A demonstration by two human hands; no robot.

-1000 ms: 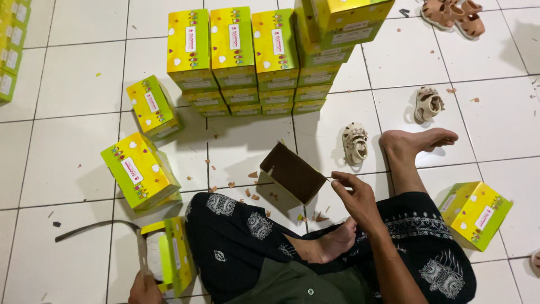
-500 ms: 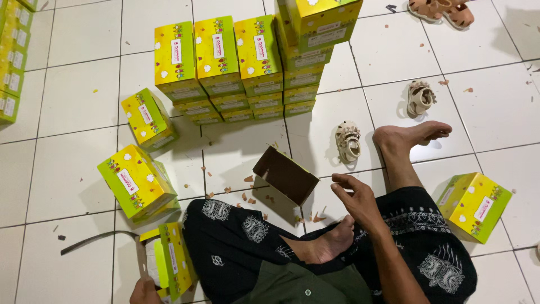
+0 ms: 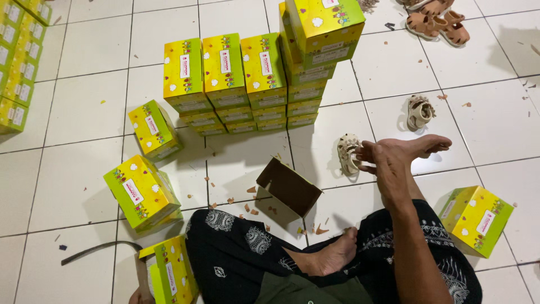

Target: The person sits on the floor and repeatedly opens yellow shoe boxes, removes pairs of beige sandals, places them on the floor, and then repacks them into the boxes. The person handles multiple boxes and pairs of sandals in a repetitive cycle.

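Note:
My right hand is stretched out over my bare foot, fingers apart, almost touching a small beige sandal on the white tile floor. A second beige sandal lies further right. An open brown box rests tilted on the floor in front of my crossed legs. My left hand is at the bottom left edge, gripping a yellow-green box lid that stands on its edge.
Stacks of yellow-green shoe boxes stand ahead. Single boxes lie at the left and right. Brown sandals are top right. More boxes line the far left. A dark strap lies on the floor.
My right hand rose from my knee and reached forward toward the nearer beige sandal. The left hand stayed on the lid. The view shifted slightly.

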